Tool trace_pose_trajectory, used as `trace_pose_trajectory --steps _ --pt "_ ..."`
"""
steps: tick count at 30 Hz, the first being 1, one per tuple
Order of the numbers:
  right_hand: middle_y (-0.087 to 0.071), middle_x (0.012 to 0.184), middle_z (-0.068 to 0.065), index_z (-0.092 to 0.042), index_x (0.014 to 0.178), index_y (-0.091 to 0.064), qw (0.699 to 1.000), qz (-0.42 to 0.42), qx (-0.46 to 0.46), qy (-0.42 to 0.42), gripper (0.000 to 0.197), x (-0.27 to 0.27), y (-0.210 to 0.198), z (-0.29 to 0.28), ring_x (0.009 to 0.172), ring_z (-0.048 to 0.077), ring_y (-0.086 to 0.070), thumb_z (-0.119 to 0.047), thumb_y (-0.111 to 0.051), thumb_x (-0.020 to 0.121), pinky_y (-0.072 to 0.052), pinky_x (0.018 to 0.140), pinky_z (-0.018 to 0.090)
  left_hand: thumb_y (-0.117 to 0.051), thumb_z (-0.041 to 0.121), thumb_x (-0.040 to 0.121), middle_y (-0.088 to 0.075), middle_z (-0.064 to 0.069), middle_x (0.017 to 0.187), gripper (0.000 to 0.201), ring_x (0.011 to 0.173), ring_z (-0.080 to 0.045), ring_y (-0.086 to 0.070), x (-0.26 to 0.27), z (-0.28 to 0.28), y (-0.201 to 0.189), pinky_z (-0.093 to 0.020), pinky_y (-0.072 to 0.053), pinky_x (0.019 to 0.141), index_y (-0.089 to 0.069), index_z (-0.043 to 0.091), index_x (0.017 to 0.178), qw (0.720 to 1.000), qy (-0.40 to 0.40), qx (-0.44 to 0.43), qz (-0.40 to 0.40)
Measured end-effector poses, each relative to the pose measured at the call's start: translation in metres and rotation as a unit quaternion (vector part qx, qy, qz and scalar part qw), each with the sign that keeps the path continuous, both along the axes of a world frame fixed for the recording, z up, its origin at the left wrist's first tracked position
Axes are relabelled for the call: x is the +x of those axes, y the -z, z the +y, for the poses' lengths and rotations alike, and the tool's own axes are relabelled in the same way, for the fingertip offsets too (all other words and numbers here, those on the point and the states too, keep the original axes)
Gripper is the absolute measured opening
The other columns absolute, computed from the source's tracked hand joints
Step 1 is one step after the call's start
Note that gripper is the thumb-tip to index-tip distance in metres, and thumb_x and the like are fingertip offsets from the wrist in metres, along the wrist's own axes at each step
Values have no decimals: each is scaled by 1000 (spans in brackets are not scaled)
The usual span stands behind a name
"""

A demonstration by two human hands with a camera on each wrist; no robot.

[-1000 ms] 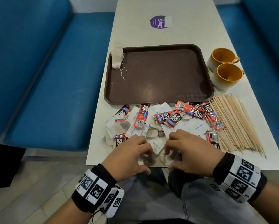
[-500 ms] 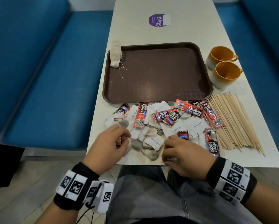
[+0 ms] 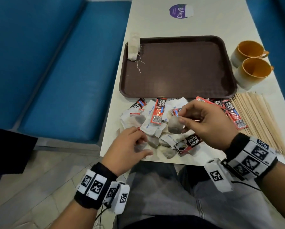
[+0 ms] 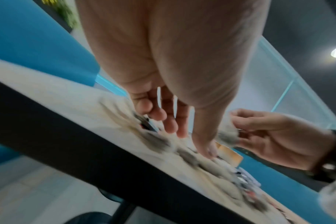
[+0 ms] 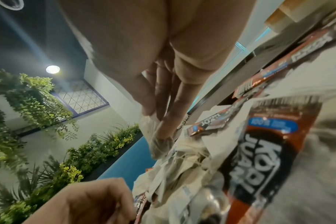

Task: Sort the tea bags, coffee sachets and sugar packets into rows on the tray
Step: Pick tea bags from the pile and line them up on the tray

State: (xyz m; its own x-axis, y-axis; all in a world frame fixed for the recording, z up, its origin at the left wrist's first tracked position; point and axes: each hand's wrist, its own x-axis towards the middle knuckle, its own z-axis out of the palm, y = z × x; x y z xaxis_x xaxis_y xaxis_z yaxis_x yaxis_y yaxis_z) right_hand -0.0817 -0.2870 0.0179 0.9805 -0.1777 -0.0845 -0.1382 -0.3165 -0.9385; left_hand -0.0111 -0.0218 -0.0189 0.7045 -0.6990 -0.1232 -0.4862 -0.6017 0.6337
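Two hands worked over a messy pile at the bottom middle of the head view. The right hand (image 3: 206,123) had its grip pinched on one tea bag (image 3: 175,127), holding it up a little above the pile (image 3: 156,124). The left hand (image 3: 128,146) sat low on the near side of the pile with its fingers curled loosely; it seemed to touch a bag there, but I could not tell if its grip held anything. The brown tray (image 3: 178,95) lay just past the pile, in the middle of the frame, on the white tabletop (image 3: 156,23). Only a small stack of tea bags (image 3: 133,47) sat on it, in its upper left corner, so most of the sorting was not done yet. Red coffee sachets (image 3: 159,113) and white sugar packets (image 3: 148,128) were mixed together with more tea bags. Wooden sticks (image 3: 260,119) lay at the right of the frame, and two orange cups (image 3: 252,63) stood above them. I think the strings could be the trouble. A string from the lifted bag could catch on others and drag them along. A thin bag could also tear if pulled hard. A quick swing of the right arm could bump the cups or scatter the sticks.
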Motion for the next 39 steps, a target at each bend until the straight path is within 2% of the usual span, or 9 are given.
trace_pose_trajectory --steps 4,7,14,19,25,28,32,34,39 --pt "-79 88 1 -23 96 -70 1000 13 -4 5 24 4 8 3 82 18 -77 -7 -82 83 -61 83 40 -83 35 81 -59 9 96 26 91 -8 -53 -11 -31 4 -20 -45 82 -69 22 99 999 22 -20 -17" --pt "-79 90 -1 -22 97 -73 1000 20 -2 8 25 4 7 3 88 14 -76 -6 -84 81 -61 84 35 -81 23 81 -57 4 100 26 95 -15 -50 -12 -44 5 -31 -46 83 -70 18 104 999 19 19 -26" --pt "-76 83 -8 -19 94 -78 997 53 -34 -42 13 -2 4 -2 80 11 -72 -8 -79 86 -61 77 28 -77 19 87 -67 3 97 19 91 -17 -59 1 -41 2 -31 -49 80 -71 18 104 998 15 19 -58" --pt "-75 81 -9 -26 88 -77 991 86 -72 -78 11 -3 18 -1 78 9 -70 -15 -79 88 -57 77 28 -85 19 83 -71 10 79 18 70 -4 -64 13 -28 -13 -18 -56 73 -77 23 98 991 -103 -74 30" --pt "-74 82 -11 -31 87 -77 992 81 -90 -46 14 4 16 -5 81 8 -70 -17 -76 90 -60 82 40 -83 39 81 -76 2 80 10 74 -18 -75 18 -17 -27 -40 -61 81 -80 31 86 959 -151 -134 197" --pt "-74 83 -10 -27 89 -77 996 47 -57 -42 15 6 5 -5 80 11 -71 -13 -75 91 -61 80 36 -72 13 93 -79 -9 89 13 79 -29 -78 17 -19 -25 -53 -62 85 -81 22 89 923 -191 -190 274" --pt "-77 93 5 -12 100 -78 995 16 68 -75 14 6 -16 -2 77 13 -72 -3 -73 91 -60 74 27 -63 -4 96 -76 -14 107 17 88 -32 -78 15 -25 -18 -49 -61 88 -77 3 101 896 -197 -233 323" --pt "-77 98 10 -12 105 -77 993 12 78 -85 19 6 -16 3 82 18 -74 -3 -75 89 -61 76 28 -65 -2 95 -74 -6 109 17 95 -32 -76 14 -29 -14 -57 -58 91 -77 5 104 901 -175 -247 311" --pt "-76 88 7 -13 91 -73 994 4 89 -60 15 10 0 14 79 21 -73 -1 -79 86 -60 75 33 -68 -10 90 -74 -2 107 30 102 -32 -72 8 -43 -9 -54 -58 94 -74 10 112 917 -123 -254 284"
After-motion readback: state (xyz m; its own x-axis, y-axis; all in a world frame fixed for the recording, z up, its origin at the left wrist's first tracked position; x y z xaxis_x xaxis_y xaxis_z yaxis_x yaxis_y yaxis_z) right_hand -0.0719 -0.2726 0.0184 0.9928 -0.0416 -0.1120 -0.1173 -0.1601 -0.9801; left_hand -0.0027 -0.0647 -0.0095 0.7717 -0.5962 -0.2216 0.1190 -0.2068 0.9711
